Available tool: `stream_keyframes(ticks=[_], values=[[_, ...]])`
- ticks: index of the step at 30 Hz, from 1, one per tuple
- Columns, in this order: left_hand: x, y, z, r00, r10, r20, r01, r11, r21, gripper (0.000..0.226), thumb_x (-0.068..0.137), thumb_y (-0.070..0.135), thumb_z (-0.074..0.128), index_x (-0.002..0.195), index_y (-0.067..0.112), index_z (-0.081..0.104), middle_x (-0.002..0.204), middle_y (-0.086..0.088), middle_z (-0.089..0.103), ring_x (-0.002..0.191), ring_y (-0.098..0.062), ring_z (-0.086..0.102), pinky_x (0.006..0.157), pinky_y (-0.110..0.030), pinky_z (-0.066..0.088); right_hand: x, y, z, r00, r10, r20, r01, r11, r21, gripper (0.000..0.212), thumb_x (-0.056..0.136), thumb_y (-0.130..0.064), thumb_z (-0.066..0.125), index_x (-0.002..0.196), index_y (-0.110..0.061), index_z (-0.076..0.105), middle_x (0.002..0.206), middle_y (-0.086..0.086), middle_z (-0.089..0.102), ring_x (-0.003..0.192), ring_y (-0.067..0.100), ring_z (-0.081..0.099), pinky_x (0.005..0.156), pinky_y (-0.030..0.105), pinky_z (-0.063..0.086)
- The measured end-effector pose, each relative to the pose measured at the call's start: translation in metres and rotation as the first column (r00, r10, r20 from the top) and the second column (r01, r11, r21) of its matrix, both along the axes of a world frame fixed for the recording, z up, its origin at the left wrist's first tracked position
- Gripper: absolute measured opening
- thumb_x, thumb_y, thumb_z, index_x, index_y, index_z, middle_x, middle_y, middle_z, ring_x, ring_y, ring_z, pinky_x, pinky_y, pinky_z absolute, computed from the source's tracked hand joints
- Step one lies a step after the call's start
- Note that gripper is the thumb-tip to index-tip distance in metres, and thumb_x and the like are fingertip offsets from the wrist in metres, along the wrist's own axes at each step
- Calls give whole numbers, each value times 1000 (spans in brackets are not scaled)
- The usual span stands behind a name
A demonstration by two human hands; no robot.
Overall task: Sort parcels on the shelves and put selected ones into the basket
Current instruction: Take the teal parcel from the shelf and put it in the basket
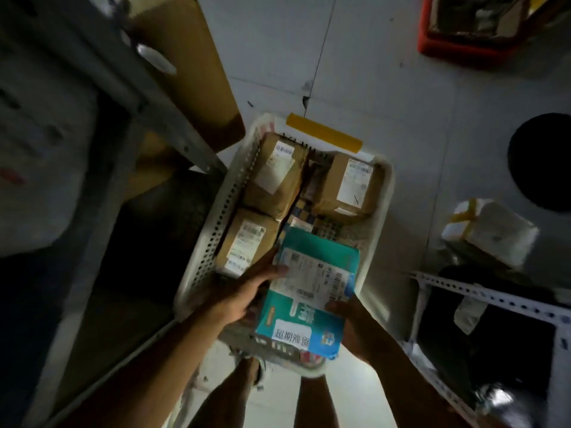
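Both hands on a teal parcel over the basket

Left hand (244, 291) and right hand (355, 325) grip a teal parcel (312, 291) with a white label, low center of the frame, over the white perforated basket (213, 230). Three brown boxes (275, 174) already sit inside. Red crate (463, 41) at the upper right, a white wrapped parcel (491, 233) on the floor at right, grey shelf frame (139, 84) at the upper left.

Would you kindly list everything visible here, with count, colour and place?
basket: one, white, on the floor at centre
brown parcels: three, inside the basket
teal parcel: one, held over the basket's near end
red crate: one, top right
white package: one, yellow-taped, on the floor at right
shelf frame: grey, lower right
left hand: grips the teal parcel's left edge
right hand: grips its right edge
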State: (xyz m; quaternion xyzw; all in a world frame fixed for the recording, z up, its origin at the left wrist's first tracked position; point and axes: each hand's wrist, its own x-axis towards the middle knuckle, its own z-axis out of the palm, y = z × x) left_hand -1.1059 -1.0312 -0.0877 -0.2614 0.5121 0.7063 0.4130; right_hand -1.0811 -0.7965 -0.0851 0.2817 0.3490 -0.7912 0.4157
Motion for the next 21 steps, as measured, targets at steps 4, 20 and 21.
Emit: stream_keyframes(ticks=[4,20,21], values=[[-49,20,-81,998,-61,7,61,998,2,45,84,33,67,127,23,59,111,-10,72,104,-29,70,89,-43,56,-30,0,-68,995,-95,-9,95,972,215,53,74,-5,81,121,-6,56,117,24,68,103,40,71,77,47,61],[-55,94,-193,950,-278,-143,145,797,-586,41,102,15,52,143,16,53,133,-8,61,114,-26,63,94,-39,55,-31,-19,-156,711,693,118,-296,142,945,72,88,-12,66,154,-18,38,159,10,30,149,30,21,121,40,26],[-47,89,-176,945,-300,-130,160,771,-617,38,101,15,53,139,14,56,133,-11,62,115,-28,64,95,-39,55,-27,-16,-140,718,687,115,-304,160,939,68,87,-10,68,150,-14,44,152,13,40,145,31,31,119,38,29]])
